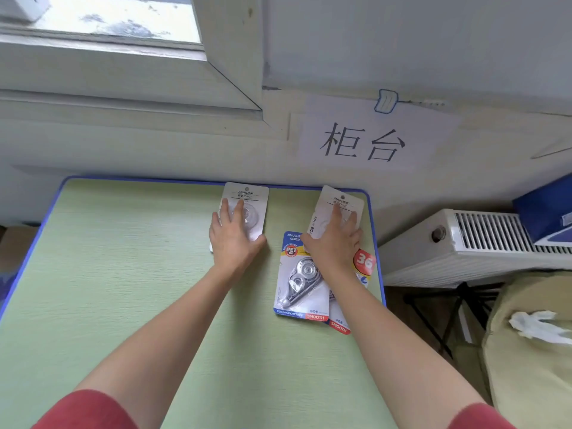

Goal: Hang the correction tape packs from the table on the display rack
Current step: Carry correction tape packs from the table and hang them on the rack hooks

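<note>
Head view: left hand presses spread fingers flat on the left pack at the worktop's far edge; right hand covers the right pack, grip unclear. Flat packs could slide off when pinched.

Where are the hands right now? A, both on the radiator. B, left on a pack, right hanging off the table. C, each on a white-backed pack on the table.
C: the left hand lies on the left pack and the right hand on the right pack, both white-backed, over the green table.
</note>
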Action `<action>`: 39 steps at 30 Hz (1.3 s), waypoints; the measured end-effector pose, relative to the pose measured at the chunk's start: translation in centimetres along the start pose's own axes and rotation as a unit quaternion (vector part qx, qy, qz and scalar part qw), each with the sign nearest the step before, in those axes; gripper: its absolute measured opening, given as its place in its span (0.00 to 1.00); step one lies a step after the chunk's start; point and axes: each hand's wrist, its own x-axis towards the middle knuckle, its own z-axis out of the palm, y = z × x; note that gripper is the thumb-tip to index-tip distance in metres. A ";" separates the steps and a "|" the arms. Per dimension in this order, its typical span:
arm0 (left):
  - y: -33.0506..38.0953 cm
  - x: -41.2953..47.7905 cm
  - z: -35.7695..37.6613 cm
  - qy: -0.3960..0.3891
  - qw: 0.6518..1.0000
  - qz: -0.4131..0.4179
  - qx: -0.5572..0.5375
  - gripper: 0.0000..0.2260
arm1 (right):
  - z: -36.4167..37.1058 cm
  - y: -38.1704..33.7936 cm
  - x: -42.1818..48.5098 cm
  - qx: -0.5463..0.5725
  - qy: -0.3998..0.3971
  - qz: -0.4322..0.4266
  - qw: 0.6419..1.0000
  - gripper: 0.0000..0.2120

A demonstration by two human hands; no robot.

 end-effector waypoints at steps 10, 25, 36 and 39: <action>-0.1 -2.0 -2.3 -0.001 0.996 0.094 0.003 0.36 | -1.0 0.5 -4.9 0.023 0.038 -0.039 0.998 0.43; -3.5 -12.1 -5.9 -0.104 0.954 0.281 -0.003 0.39 | 2.8 4.0 -23.9 0.050 0.152 0.129 0.979 0.45; -0.3 -24.3 -3.3 -0.183 0.880 0.437 -0.006 0.36 | 2.1 11.6 -38.1 0.078 0.245 0.271 0.928 0.44; 0.7 -29.5 -2.3 -0.208 0.852 0.481 -0.007 0.36 | 1.9 14.5 -42.9 0.086 0.273 0.316 0.905 0.45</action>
